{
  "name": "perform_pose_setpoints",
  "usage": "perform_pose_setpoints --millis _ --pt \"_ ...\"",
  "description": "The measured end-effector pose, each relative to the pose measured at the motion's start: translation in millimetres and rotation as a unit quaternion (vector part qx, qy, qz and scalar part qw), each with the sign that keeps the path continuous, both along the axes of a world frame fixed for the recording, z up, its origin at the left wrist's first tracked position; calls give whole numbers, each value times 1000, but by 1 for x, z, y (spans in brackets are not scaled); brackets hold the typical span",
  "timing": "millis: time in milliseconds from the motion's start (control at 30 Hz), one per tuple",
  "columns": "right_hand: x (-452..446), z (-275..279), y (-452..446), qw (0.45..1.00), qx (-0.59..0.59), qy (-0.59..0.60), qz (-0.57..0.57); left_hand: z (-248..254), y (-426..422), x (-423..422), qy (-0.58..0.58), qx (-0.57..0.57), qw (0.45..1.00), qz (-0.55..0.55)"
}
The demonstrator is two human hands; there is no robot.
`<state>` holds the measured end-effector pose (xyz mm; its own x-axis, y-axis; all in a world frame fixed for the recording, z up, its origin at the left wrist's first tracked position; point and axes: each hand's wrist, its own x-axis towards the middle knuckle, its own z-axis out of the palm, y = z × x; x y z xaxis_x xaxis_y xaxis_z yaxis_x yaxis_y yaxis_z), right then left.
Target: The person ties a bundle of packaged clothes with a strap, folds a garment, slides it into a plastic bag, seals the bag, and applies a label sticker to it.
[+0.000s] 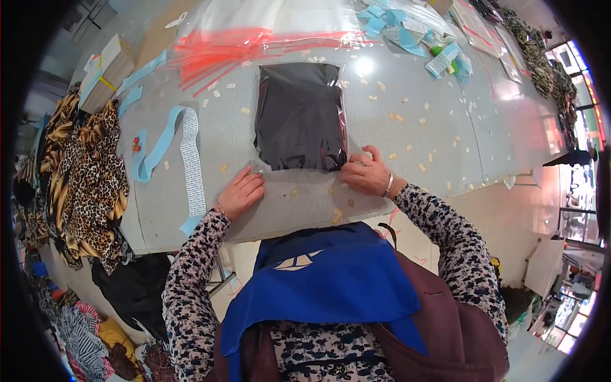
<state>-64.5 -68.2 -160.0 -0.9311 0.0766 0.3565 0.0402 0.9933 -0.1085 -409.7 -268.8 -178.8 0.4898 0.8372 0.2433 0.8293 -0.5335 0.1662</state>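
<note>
A folded black cloth item [299, 114] lies flat on the grey table inside a clear plastic bag [344, 121] with a shiny surface. My left hand [242, 193] is at the bag's near left corner, fingers closed at the edge of the clear film. At the near right corner, my right hand [368, 173] has its thumb and fingers bent together on the plastic. The fingertips of both hands are partly hidden.
Clear bags with red edges [223, 48] are piled at the back. A blue-backed label strip [191, 159] curls on the left, near leopard-print cloth [89, 172] and a card stack [108, 73]. Small paper tags [398, 117] are scattered across the table [439, 140]; blue scraps [404, 38] lie behind.
</note>
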Motion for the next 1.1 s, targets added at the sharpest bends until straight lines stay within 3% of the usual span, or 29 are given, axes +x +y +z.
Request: perform_pose_setpoints --millis 167,333,567,767,867,967,1100 --pt "2 -16 -10 982 -135 47 -122 -3 -1 1 -113 -25 992 56" --pt "0 -25 -24 919 -295 83 -250 -3 -3 19 -338 -62 898 275" --pt "-14 -27 -42 885 -237 91 -390 -2 10 40 -432 -91 802 403" --pt "-24 -38 -50 884 -124 46 -449 -18 16 48 -411 -130 729 532" --pt "-27 -32 -50 875 -159 31 -456 13 26 57 -306 -121 753 569" --pt "-25 -28 -51 897 -150 23 -416 7 23 52 -159 66 861 478" --pt "-33 10 -36 915 -153 54 -369 24 36 44 -79 66 938 333"
